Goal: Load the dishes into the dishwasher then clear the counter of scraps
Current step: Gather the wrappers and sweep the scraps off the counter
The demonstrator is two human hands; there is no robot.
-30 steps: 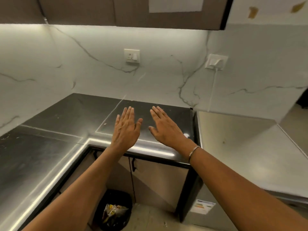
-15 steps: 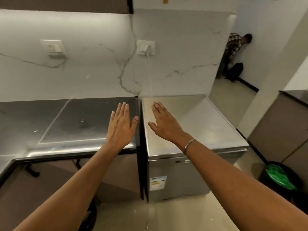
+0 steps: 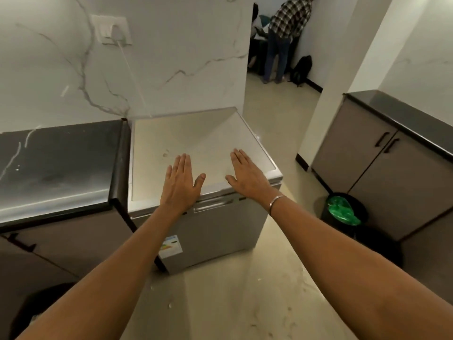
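A silver dishwasher (image 3: 215,231) stands on the floor with its door closed and a handle (image 3: 213,205) along the top of its front. My left hand (image 3: 180,184) and my right hand (image 3: 246,174) are both stretched out flat over its pale top, fingers straight and together, holding nothing. A bracelet sits on my right wrist. The dark counter (image 3: 56,158) lies to the left of the dishwasher. No dishes are in view.
A black bin with a green liner (image 3: 343,212) stands on the floor at the right beside grey cabinets (image 3: 375,168). A second dark bin (image 3: 36,305) shows at the lower left. A person stands in the far room. A cord runs from a wall socket (image 3: 111,29).
The view has swung right, from the dark corner counter to the dishwasher. Both hands stayed flat and outstretched and now hover over the dishwasher's top.
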